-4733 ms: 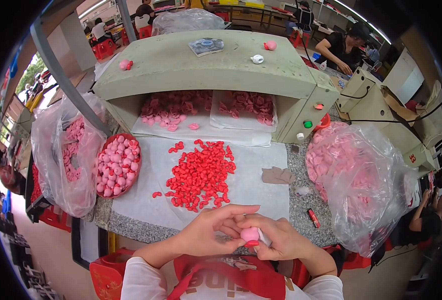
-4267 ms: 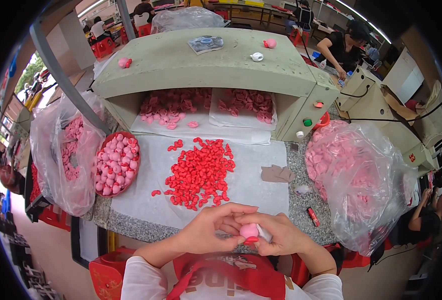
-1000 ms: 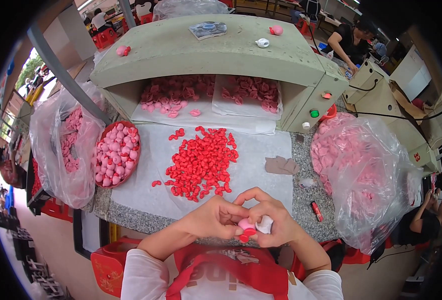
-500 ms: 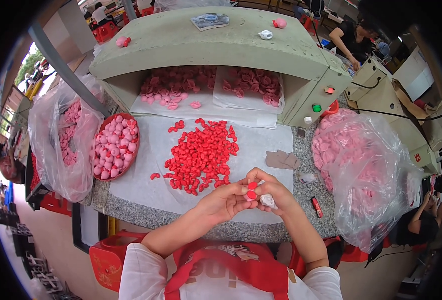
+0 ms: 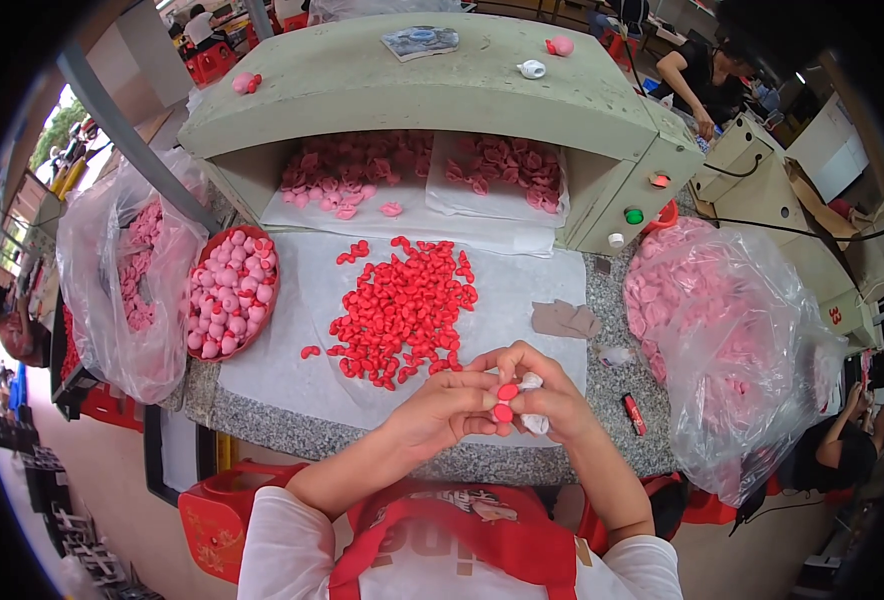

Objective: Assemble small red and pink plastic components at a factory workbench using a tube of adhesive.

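Observation:
At the near edge of the worktop, my two hands meet around a small red two-lobed piece (image 5: 505, 402). My left hand (image 5: 444, 408) is closed, its thumb and fingers pinching the piece from the left. From the other side my right hand (image 5: 554, 402) grips it too, with a crumpled white cloth (image 5: 533, 408) tucked in its fingers. Whatever lies under the red piece is mostly hidden by the fingers. Just beyond the hands, a heap of similar red bean-shaped pieces (image 5: 402, 310) is spread over a white sheet (image 5: 292, 300).
A red basket (image 5: 192, 335) of pink balls with red parts stands left, beside a clear plastic bag (image 5: 92, 300). Pink pieces fill another bag (image 5: 732, 330) at right. A grey-green open-fronted machine (image 5: 412, 95) spans the back. A red tube (image 5: 633, 414) and grey cloth (image 5: 565, 319) lie right.
The red piece has turned and sits slightly lower between my fingers. My left hand has shifted a little to the right, and both hands have changed their hold.

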`<state>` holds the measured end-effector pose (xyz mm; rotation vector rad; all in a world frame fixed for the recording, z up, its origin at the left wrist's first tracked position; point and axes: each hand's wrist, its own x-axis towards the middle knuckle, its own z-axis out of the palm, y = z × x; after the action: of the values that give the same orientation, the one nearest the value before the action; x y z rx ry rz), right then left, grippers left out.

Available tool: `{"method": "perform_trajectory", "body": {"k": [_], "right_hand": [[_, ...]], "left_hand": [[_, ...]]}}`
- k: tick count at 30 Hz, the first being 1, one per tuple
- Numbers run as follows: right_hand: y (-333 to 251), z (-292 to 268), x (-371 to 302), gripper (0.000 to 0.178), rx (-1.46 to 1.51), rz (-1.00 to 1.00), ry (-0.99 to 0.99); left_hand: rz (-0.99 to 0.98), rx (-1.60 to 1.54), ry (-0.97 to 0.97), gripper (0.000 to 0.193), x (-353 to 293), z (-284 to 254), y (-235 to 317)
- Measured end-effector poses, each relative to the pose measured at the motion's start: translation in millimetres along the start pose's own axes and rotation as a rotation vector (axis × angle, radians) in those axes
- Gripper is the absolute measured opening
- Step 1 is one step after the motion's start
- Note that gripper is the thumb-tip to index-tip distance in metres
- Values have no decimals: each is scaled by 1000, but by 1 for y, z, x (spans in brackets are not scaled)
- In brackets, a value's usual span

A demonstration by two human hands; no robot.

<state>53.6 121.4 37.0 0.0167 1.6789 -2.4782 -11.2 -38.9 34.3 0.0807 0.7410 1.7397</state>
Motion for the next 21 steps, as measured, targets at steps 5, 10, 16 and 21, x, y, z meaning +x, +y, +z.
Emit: {"method": "perform_trajectory", "body": {"k": [5,10,16,21], "right_hand": [[-13,16,-13,22,-226,-218,-57],[-20,16,-14,22,-506,-400,-155],[-13,15,-12,23,-478,-442,-154],[-20,14,-8,23,-539,-576,-150]], "left_hand": [[66,216,-147,32,-18,7,8],[109,375,-201,40,-24,9,13],[96,436,-203,40,-28,9,14],[78,349,-190,38,-27,20,21]]}}
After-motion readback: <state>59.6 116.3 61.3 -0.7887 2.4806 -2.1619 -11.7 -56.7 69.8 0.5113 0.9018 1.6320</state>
